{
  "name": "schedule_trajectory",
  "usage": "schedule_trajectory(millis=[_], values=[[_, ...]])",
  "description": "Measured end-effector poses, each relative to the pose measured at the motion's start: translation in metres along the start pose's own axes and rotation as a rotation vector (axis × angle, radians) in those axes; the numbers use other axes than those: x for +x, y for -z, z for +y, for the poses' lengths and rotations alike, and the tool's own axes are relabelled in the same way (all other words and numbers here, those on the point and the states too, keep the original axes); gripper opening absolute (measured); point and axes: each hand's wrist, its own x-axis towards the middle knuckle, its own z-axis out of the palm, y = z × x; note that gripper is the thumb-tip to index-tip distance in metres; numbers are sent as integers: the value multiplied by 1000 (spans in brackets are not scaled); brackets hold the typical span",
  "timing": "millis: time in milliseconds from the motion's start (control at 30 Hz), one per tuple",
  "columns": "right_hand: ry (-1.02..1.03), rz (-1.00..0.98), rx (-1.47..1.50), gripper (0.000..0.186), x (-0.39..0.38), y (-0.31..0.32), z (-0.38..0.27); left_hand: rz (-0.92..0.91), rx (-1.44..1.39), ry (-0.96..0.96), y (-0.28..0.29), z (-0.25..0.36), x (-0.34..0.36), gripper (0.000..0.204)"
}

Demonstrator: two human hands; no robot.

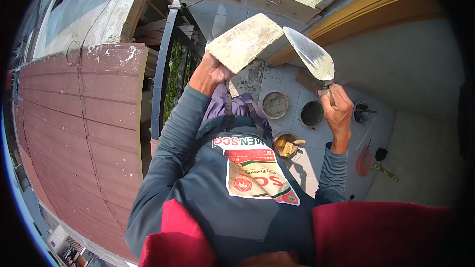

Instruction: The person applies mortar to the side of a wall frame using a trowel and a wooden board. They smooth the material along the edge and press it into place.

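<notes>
Tiled balcony floor (316, 153) far below, buckets (275, 104) near feet. Left hand (215, 72) clamps pale brick (245, 42) raised at chest, face turned toward blade. Right hand (338, 110) closed round trowel (312, 57) handle, mortar-smeared blade tip touching brick's right edge.

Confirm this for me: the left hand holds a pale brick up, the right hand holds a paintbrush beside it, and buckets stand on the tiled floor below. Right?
Not quite. In the head view the right hand holds a trowel by its wooden handle, not a paintbrush; its mortar-smeared blade points up beside the brick. The rest stands: the left hand holds the pale brick up, and buckets stand on the tiled floor below.
</notes>
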Motion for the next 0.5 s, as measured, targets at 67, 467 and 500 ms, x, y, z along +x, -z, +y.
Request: schedule_trajectory(millis=[67, 467, 500], values=[[-4, 19, -36, 18, 6, 4, 2, 54, 22, 31, -15, 8, 13, 51], [29, -51, 45, 21, 78, -3, -39, 31, 96, 156, -76, 55, 116, 48], [-4, -9, 119, 21, 85, -7, -44, 47, 165, 117, -84, 58, 123, 44]])
